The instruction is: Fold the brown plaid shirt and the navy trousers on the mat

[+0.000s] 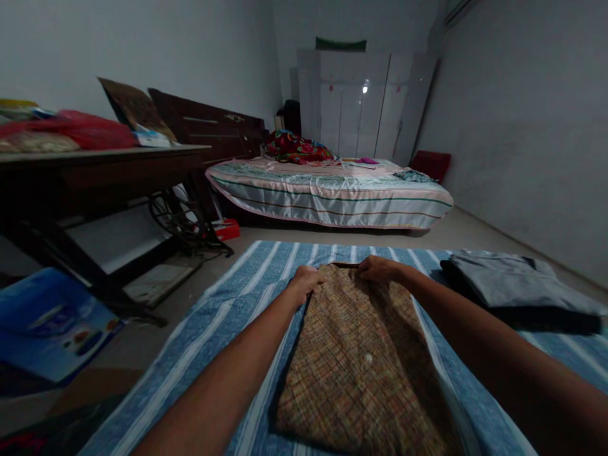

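A brown checked garment [361, 361] lies folded lengthwise on a blue and white striped sheet [228, 310] in front of me. Both my arms reach out over it. My left hand [304, 282] is closed on the garment's far left corner. My right hand [377, 268] is closed on the far edge, a little right of the middle. The fingertips of both hands curl under the cloth and are partly hidden.
A stack of folded grey clothes [513, 285] sits on the sheet at the right. A dark sewing-machine table [95, 164] with bags stands left. A low bed [332, 190] with a striped cover and a white wardrobe [361, 107] are behind. A blue bag [47, 323] lies at the left.
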